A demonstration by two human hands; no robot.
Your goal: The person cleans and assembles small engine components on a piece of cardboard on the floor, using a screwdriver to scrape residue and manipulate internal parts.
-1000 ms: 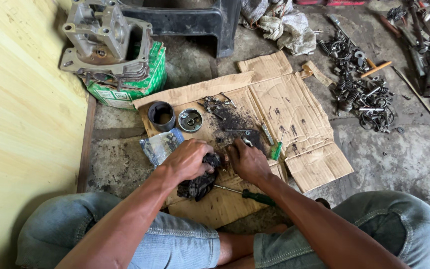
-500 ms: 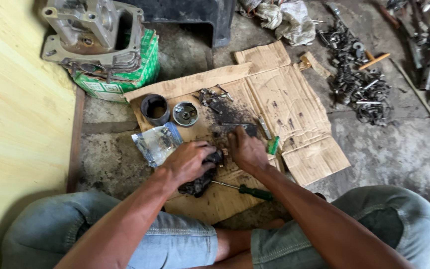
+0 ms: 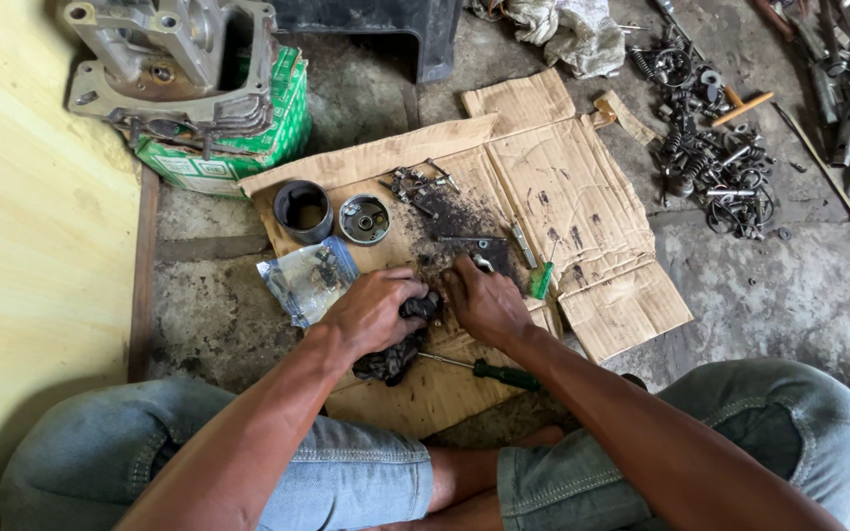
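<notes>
1. Greasy black metal is what you have in hand: your left hand [image 3: 374,313] is curled over a dark, oily part [image 3: 397,346] near the front edge of the cardboard sheet [image 3: 582,211], fingers wrapped tight on its upper end.
2. Your right hand [image 3: 484,300] presses against the same part from the other side; its fingers are bent down onto it, though I cannot tell whether they pinch anything small.
3. Since a second ago your hands have hardly shifted on the cardboard; the view has mostly tilted, so the work reads as a steady hold and not a new grip.
4. That part looks lumpy, soot-black and slick, its lower end poking out beneath your left palm toward your knees.
5. A green-handled screwdriver [image 3: 489,372] lies just in front of it, touching neither hand.
6. Toward the back-left corner of the cardboard stand a dark metal ring [image 3: 303,209] and a round silver cap [image 3: 364,218], with a clear plastic bag [image 3: 305,279] just beside your left hand.
</notes>
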